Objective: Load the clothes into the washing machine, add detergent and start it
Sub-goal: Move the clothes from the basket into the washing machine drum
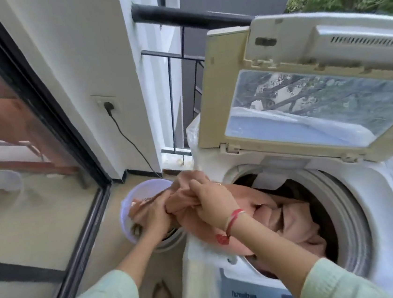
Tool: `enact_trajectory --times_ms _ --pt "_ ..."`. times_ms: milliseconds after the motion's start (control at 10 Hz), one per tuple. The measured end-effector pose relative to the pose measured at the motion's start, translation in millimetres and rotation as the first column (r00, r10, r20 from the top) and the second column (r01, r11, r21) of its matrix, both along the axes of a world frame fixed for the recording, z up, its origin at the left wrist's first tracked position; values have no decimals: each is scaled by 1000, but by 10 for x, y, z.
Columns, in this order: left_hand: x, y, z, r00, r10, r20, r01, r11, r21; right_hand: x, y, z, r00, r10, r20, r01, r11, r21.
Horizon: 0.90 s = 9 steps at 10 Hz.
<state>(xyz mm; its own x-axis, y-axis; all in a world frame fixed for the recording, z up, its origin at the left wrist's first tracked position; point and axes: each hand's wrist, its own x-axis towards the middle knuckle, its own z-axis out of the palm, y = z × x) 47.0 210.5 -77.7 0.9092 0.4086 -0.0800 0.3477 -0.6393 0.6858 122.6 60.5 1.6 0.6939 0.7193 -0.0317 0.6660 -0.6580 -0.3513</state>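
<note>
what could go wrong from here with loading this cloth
The cloth drapes over the drum rim; a fold left there could catch when the lid shuts. Its other end lies in the bucket, so a hard pull by the left hand and right hand might tip it.

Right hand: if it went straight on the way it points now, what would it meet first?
The right hand points up-left, away from the drum. First in line is the peach cloth it grips; past that, probably the rim of the lavender bucket, though the bucket sits lower, so depth is unclear.
</note>
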Motion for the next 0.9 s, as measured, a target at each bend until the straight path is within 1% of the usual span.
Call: enact_trajectory --times_ms 100,200,300,400,500,600,700,800,900 --pt "38 -226 552 972 -138 189 96 972 216 26 -738 416 997 -44 -59 59 954 294" --pt "80 -617 1057 899 -241 366 104 928 357 86 -1347 892 994 -111 10 96 896 433" --pt "363 -1516 1768 828 -328 455 122 897 424 221 -2251 1506 950 -270 154 135 804 579" --pt "568 -2086 1907 849 -391 356 217 872 440 342 -2696 1537 887 -427 175 237 748 620" --pt "770 -2469 1597 839 -536 -92 536 787 305 367 -2934 1031 848 -529 48 432 739 517" --pt "639 -2238 1366 846 -514 -142 532 828 178 330 -2883 494 805 -561 -190 582 810 74" --pt "309 -1264 1089 963 -267 23 263 959 108 465 -2553 52 883 -399 -248 365 915 -173" --pt "96 -465 844 975 -197 -104 210 969 129 582 -2155 38 942 -247 -226 242 969 -50" --pt "-33 229 294 827 -169 -536 321 925 203 554 -1116 137 955 -107 -277 118 993 26"
